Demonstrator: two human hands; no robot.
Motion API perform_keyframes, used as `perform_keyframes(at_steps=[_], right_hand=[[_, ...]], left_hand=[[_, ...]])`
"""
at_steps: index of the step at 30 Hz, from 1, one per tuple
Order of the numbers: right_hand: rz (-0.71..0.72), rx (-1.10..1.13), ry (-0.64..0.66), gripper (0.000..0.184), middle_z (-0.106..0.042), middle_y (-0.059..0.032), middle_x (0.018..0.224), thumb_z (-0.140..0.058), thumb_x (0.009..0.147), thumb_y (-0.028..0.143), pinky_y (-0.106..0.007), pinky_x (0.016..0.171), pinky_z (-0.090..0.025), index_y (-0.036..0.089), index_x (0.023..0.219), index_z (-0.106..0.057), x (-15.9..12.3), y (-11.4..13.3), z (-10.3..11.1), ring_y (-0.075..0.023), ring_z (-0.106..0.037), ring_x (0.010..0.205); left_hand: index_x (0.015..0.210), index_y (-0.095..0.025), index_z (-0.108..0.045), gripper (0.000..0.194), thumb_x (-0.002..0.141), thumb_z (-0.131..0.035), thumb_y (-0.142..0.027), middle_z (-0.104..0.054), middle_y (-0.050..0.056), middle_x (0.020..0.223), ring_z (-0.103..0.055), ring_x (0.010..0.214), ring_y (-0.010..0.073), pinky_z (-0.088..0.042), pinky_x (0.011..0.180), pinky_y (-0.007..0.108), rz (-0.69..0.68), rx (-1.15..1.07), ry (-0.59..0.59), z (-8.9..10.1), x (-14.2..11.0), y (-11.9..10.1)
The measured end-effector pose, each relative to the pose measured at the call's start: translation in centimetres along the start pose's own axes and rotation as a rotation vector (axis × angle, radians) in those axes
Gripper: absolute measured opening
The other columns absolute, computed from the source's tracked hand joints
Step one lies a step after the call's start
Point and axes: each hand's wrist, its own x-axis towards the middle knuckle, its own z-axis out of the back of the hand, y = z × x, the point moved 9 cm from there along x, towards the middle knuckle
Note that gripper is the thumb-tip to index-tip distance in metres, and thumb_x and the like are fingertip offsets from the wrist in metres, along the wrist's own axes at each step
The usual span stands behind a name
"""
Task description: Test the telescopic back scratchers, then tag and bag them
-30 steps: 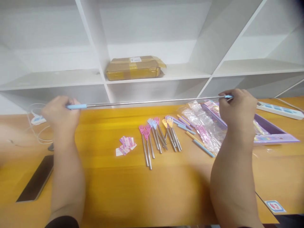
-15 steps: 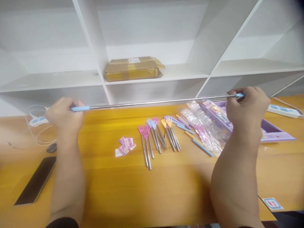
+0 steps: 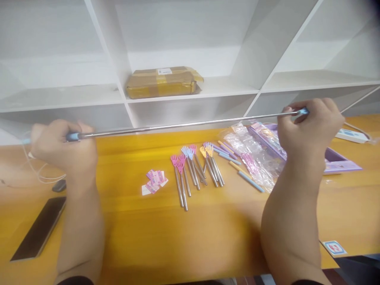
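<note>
I hold a long thin telescopic metal rod (image 3: 184, 125) stretched out level above the orange table (image 3: 208, 229). My left hand (image 3: 61, 148) is wrapped round its light blue handle at the left. My right hand (image 3: 308, 126) pinches the blue tip at the right end. Below the rod lies a group of several collapsed back scratchers (image 3: 196, 170) with pink, blue and yellow claw heads and steel shafts. A small heap of pink and white tags (image 3: 153, 181) lies left of them.
Clear plastic sleeves (image 3: 252, 158) and loose coloured handles lie beside a purple box (image 3: 335, 162) at the right. A phone (image 3: 37, 233) lies at the left front, a white power strip (image 3: 352, 135) at the far right. A brown parcel (image 3: 163, 82) sits on the white shelving behind.
The rod has been drawn out longer: my left hand moved left along with the blue handle and my right hand moved right and slightly up.
</note>
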Motion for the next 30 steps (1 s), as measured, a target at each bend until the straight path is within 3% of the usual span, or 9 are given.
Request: perform_keyframes(at_steps=[3,8,13,17,21,23,25,27,30], right_hand=[[-0.033,-0.032,0.016,0.003,-0.058,-0.0068,0.078,-0.065,0.086,0.021,-0.035,0.074,-0.04,0.018,0.084,-0.067,0.2,-0.2,0.0,-0.0195,-0.051,0.072],[-0.078,-0.039,0.017,0.02,-0.05,-0.0048,0.071,-0.061,0.086,0.023,-0.037,0.071,-0.033,0.027,0.073,-0.046,0.7,-1.3,0.5,-0.0226,-0.049,0.075],[-0.082,0.042,0.006,0.028,-0.044,-0.0019,0.068,-0.061,0.081,0.022,-0.038,0.07,-0.029,0.029,0.07,-0.036,0.7,-0.7,0.6,-0.0209,-0.042,0.069],[-0.124,0.026,-0.021,0.029,-0.043,-0.0017,0.069,-0.06,0.079,0.022,-0.039,0.071,-0.028,0.029,0.07,-0.034,0.7,-1.1,0.5,-0.0203,-0.039,0.068],[-0.074,0.024,-0.009,0.025,-0.052,-0.0062,0.076,-0.062,0.08,0.026,-0.039,0.072,-0.03,0.028,0.073,-0.038,0.5,-0.3,0.9,-0.0222,-0.045,0.074],[0.021,0.059,0.029,0.018,-0.059,-0.009,0.083,-0.06,0.086,0.03,-0.038,0.072,-0.032,0.026,0.076,-0.046,-0.4,2.4,1.1,-0.0227,-0.05,0.078],[0.15,0.127,0.103,0.018,-0.064,-0.0104,0.092,-0.056,0.095,0.036,-0.035,0.071,-0.033,0.024,0.082,-0.057,-2.5,7.1,1.2,-0.0223,-0.054,0.081],[0.226,0.192,0.158,0.02,-0.064,-0.01,0.095,-0.053,0.099,0.035,-0.033,0.066,-0.031,0.022,0.087,-0.063,-5.5,12.4,1.3,-0.0205,-0.055,0.077],[0.319,0.27,0.238,0.029,-0.062,-0.0103,0.089,-0.047,0.105,0.036,-0.031,0.058,-0.024,0.021,0.087,-0.065,-10.3,19.4,1.1,-0.0168,-0.046,0.063]], left_hand=[[0.057,-0.023,-0.046,0.024,0.066,-0.068,-0.022,-0.038,-0.003,0.054,-0.033,0.066,0.0175,-0.019,0.061,0.031,-0.007,0.017,0.073,-0.3,0.0,-0.5],[0.059,-0.021,-0.043,0.03,0.074,-0.068,-0.027,-0.042,-0.003,0.058,-0.036,0.061,0.0149,-0.022,0.06,0.031,-0.08,0.043,0.205,-1.1,0.6,0.4],[0.056,-0.022,-0.035,0.043,0.084,-0.066,-0.034,-0.021,-0.003,0.054,-0.02,0.058,0.0164,-0.011,0.06,0.035,-0.08,0.207,0.265,-1.5,0.7,1.9],[0.061,-0.021,-0.054,0.038,0.096,-0.055,-0.036,-0.022,-0.002,0.058,-0.023,0.062,0.0187,-0.013,0.062,0.035,-0.094,0.326,0.365,-2.2,-0.1,1.1],[0.081,-0.018,-0.077,0.049,0.106,-0.044,-0.044,-0.042,0.003,0.06,-0.041,0.069,0.0226,-0.019,0.064,0.034,-0.102,0.446,0.471,-3.6,-1.6,-0.8],[0.087,-0.017,-0.08,0.054,0.108,-0.04,-0.047,-0.055,0.007,0.067,-0.05,0.071,0.0242,-0.022,0.065,0.034,-0.129,0.428,0.556,-4.8,-3.5,-2.9],[0.085,-0.019,-0.078,0.052,0.108,-0.043,-0.048,-0.06,0.009,0.07,-0.054,0.071,0.0246,-0.023,0.063,0.033,-0.147,0.334,0.64,-6.0,-6.0,-5.4],[0.076,-0.021,-0.073,0.049,0.108,-0.047,-0.048,-0.057,0.007,0.065,-0.052,0.065,0.0226,-0.021,0.06,0.033,-0.162,0.228,0.673,-6.7,-8.4,-7.7],[0.062,-0.021,-0.059,0.052,0.106,-0.053,-0.047,-0.05,0.005,0.058,-0.045,0.057,0.0197,-0.017,0.058,0.032,-0.185,0.108,0.665,-7.0,-10.6,-9.3]])
